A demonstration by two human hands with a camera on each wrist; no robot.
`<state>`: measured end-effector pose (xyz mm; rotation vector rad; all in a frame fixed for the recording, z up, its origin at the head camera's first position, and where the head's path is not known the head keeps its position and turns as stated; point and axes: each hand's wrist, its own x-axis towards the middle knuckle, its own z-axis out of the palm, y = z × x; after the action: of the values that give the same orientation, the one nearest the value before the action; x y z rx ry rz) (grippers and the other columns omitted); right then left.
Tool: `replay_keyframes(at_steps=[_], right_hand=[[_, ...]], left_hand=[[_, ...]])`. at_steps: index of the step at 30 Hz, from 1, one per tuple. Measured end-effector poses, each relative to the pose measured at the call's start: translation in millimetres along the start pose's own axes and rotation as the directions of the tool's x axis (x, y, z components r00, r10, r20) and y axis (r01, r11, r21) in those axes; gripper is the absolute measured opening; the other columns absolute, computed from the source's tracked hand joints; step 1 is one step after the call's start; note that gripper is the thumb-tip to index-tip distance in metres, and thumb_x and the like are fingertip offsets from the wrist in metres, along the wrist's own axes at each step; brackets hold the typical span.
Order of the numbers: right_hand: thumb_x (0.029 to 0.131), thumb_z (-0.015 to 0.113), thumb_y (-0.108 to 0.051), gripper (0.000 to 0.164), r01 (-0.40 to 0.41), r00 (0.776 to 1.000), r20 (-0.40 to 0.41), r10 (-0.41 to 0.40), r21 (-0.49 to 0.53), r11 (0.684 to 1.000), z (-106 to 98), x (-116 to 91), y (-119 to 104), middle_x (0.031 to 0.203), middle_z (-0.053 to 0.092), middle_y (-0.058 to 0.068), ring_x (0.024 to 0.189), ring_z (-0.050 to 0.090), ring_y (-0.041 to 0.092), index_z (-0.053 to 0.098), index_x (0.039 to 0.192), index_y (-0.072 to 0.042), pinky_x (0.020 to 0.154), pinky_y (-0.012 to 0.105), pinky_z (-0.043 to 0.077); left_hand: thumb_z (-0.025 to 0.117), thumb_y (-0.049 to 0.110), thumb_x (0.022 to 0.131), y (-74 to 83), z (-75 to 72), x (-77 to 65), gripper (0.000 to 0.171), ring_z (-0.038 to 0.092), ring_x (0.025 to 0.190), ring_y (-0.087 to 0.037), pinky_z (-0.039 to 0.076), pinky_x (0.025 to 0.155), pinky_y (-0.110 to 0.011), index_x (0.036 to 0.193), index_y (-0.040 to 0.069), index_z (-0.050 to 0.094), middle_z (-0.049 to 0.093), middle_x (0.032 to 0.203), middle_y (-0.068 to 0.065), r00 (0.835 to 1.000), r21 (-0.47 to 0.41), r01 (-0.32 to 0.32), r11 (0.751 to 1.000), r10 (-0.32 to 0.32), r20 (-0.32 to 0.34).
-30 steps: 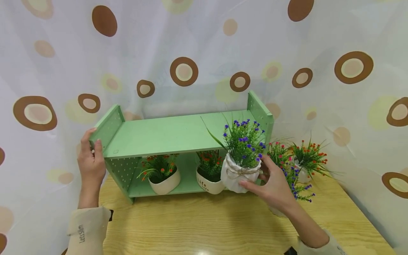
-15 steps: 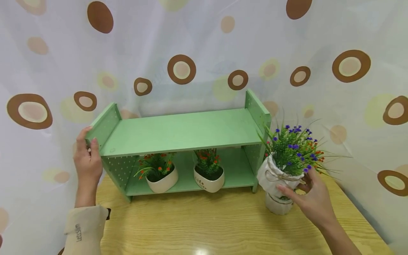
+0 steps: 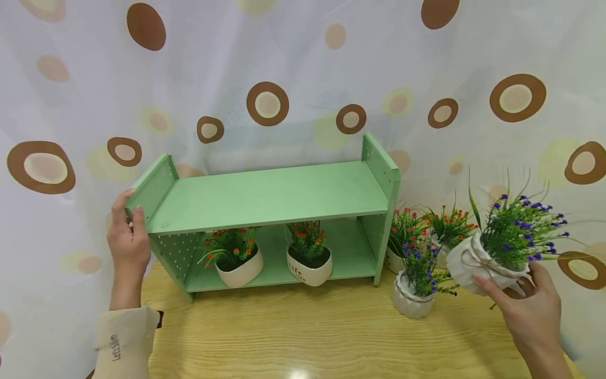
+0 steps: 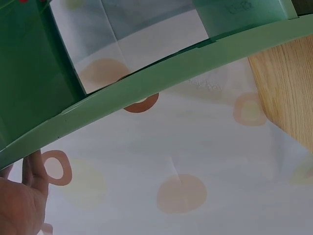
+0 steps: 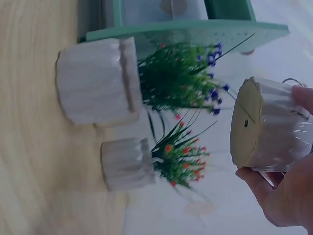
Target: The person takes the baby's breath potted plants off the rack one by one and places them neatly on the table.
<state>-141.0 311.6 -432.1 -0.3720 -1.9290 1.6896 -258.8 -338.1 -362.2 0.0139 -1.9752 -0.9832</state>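
My right hand (image 3: 532, 308) grips a white flower pot (image 3: 485, 266) with purple flowers and a twine bow, lifted above the table's right side and tilted. Its flat underside shows in the right wrist view, the pot (image 5: 279, 125) held between thumb and fingers. At the left end of the green shelf (image 3: 270, 200), my left hand (image 3: 129, 237) holds the upper side panel, thumb inside and fingers over the outer edge. Two cream oval pots with orange-red flowers, a left one (image 3: 240, 268) and a right one (image 3: 310, 266), sit on the shelf's lower level.
Right of the shelf on the wooden table (image 3: 303, 331) stand a white pot with purple flowers (image 3: 413, 300), a pot with pink flowers (image 3: 394, 259) and a white pot with orange flowers (image 3: 442, 252). A spotted curtain (image 3: 293, 52) hangs behind.
The held pot has moved right, from in front of the shelf's right end to beyond the standing pots, and tilted. My left hand has stayed on the side panel.
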Motion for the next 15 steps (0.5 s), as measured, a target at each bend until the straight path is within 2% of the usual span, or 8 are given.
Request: replay_keyframes(at_steps=[6,10,15], right_hand=[[0.084,0.083,0.001,0.079,-0.146,0.980,-0.125,0.153,0.065,0.987,-11.9,8.6,18.9,0.121,0.052,-0.018,0.100,0.056,-0.009,0.046,0.149,-0.024,0.066,0.004,0.048],[0.085,0.083,-0.001,0.082,-0.187,0.966,-0.161,0.202,0.107,0.977,-15.5,16.2,29.7,0.121,0.047,-0.017,0.101,0.054,-0.007,0.043,0.152,-0.024,0.063,0.005,0.047],[0.084,0.084,0.000,0.079,-0.225,0.949,-0.178,0.259,0.188,0.956,-15.9,23.8,44.9,0.121,0.049,-0.016,0.097,0.056,-0.006,0.044,0.147,-0.023,0.061,0.007,0.048]], left_hand=[[0.045,0.030,0.111,1.0,1.3,0.5,0.040,0.047,0.100,-0.004,0.037,0.080,-0.017,0.150,0.026,0.051,0.058,0.136,-0.022,1.000,-0.001,-0.001,1.000,0.001,0.002],[0.045,0.030,0.111,1.0,1.4,0.1,0.040,0.047,0.096,-0.004,0.036,0.079,-0.019,0.150,0.025,0.051,0.058,0.133,-0.024,1.000,0.002,-0.011,1.000,0.011,0.002],[0.045,0.030,0.111,-0.2,1.1,-1.2,0.040,0.044,0.097,-0.002,0.035,0.079,-0.018,0.150,0.025,0.051,0.057,0.134,-0.024,1.000,0.007,-0.013,1.000,0.013,-0.007]])
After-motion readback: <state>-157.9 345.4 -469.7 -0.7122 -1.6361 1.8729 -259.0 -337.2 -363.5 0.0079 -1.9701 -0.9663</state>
